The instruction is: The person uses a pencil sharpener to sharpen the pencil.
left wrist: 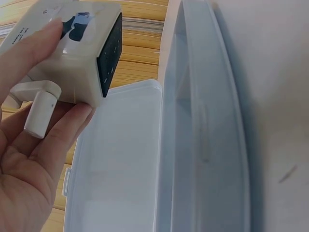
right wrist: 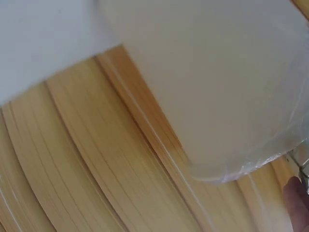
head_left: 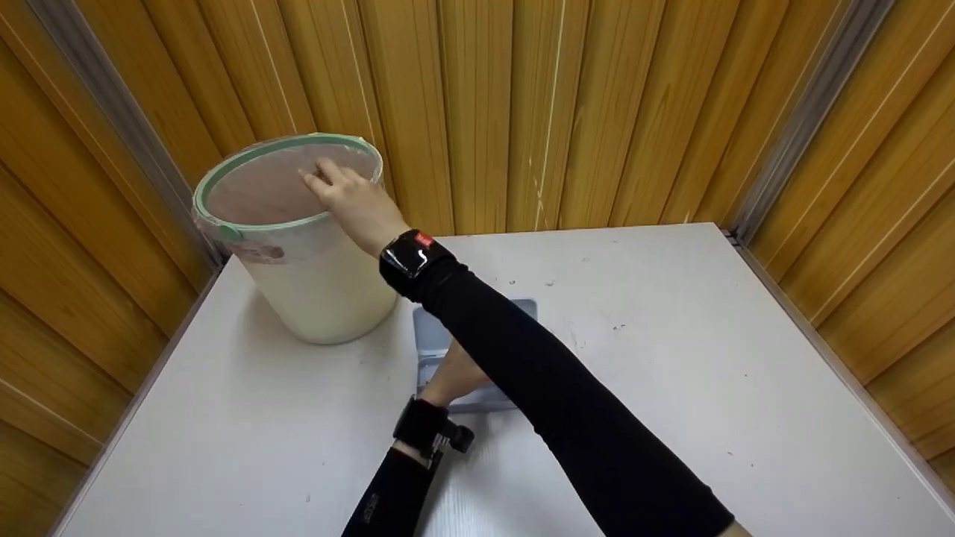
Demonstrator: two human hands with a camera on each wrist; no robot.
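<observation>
My left hand grips a white box-shaped pencil sharpener with a dark face and a white crank, thumb on top and fingers beneath. Close beside it, a pale blue-grey case lies open on the table; its lid is folded back. In the head view my right forearm crosses over the case and hides part of it. My right hand is over the mouth of a cream bin. At the right wrist view's edge, its fingers appear to pinch a shiny, silvery crumpled piece, mostly cut off.
A clear liner is folded over the bin's green rim. The bin stands at the back left of the white table. Wood-patterned walls enclose the back and both sides. Small marks dot the tabletop.
</observation>
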